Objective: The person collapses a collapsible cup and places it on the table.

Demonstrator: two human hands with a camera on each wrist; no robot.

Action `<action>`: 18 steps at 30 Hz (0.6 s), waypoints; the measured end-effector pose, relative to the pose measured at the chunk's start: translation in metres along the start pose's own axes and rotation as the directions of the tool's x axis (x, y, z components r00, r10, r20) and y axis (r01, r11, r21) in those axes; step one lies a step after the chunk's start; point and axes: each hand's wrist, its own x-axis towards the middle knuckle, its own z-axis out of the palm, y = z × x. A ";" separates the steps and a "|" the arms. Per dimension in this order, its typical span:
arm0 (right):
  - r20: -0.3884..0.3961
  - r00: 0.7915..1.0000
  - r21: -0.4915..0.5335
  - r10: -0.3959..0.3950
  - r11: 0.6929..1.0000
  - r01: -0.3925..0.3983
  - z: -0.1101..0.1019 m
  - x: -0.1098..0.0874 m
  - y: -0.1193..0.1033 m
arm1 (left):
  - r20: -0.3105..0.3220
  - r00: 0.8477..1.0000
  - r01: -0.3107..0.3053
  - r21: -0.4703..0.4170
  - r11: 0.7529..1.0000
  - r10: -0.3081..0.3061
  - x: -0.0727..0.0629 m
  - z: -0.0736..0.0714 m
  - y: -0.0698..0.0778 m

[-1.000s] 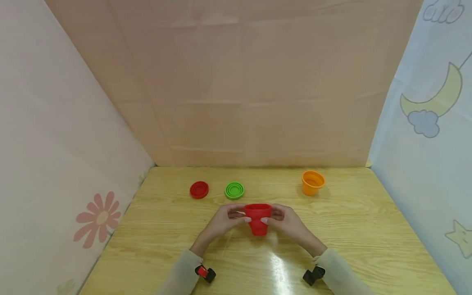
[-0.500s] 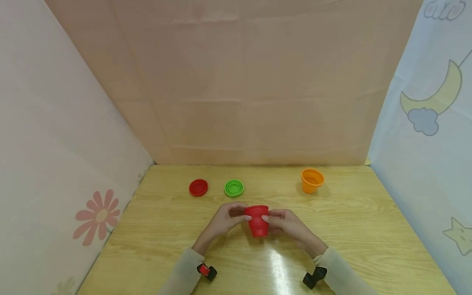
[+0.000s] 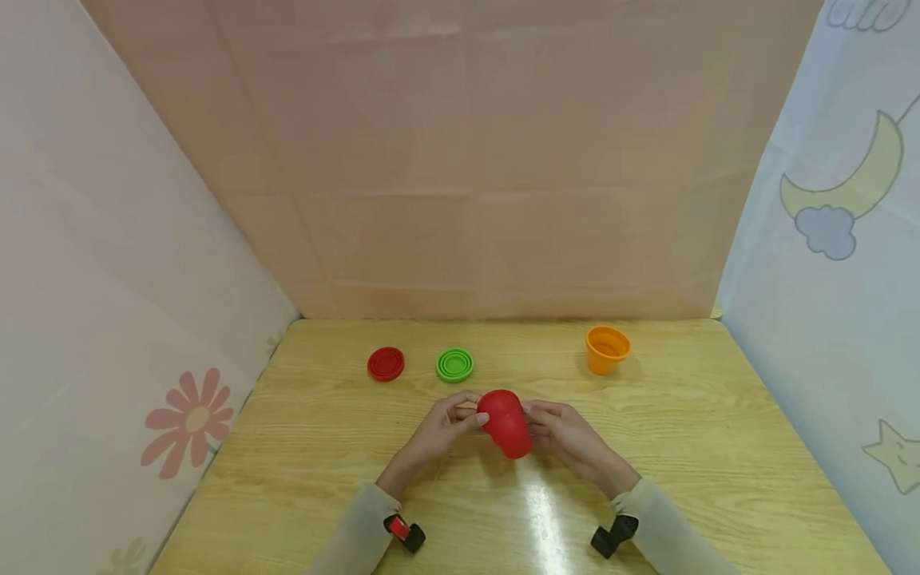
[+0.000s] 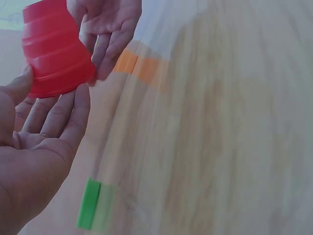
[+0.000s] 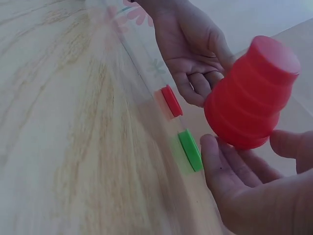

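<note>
Between both hands, above the wooden table, a red collapsible cup (image 3: 507, 425) is held fully extended and tilted, its ringed wall and base turned toward me. My left hand (image 3: 438, 430) pinches its wide rim on the left, thumb in front and fingers behind. On the right side my right hand (image 3: 571, 441) grips the rim between thumb and fingers. In the right wrist view the cup's flat base (image 5: 276, 54) points up and away from the right palm. The inside of the cup is hidden.
Toward the back of the table (image 3: 323, 447) lie a flat, collapsed red cup (image 3: 386, 364) and a collapsed green cup (image 3: 454, 365). An extended orange cup (image 3: 607, 351) stands upright at the back right. Fabric walls (image 3: 467, 160) enclose the back and sides.
The red cup has tipped, its base swinging up toward me and to the right, and its opening has gone from sight. My right thumb has shifted from the front wall to the rim's side.
</note>
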 end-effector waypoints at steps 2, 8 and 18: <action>-0.001 1.000 0.017 -0.016 1.000 0.016 0.000 0.001 0.001 | 0.001 1.000 0.022 -0.057 0.998 -0.022 0.000 0.002 -0.002; -0.015 0.999 0.077 -0.031 0.997 0.032 0.001 0.003 0.001 | 0.014 0.994 0.111 -0.289 0.951 -0.112 0.002 0.011 -0.007; -0.055 0.998 0.118 0.001 0.993 0.005 0.006 0.008 0.003 | -0.030 0.980 0.165 -0.443 0.881 -0.199 0.002 0.015 -0.006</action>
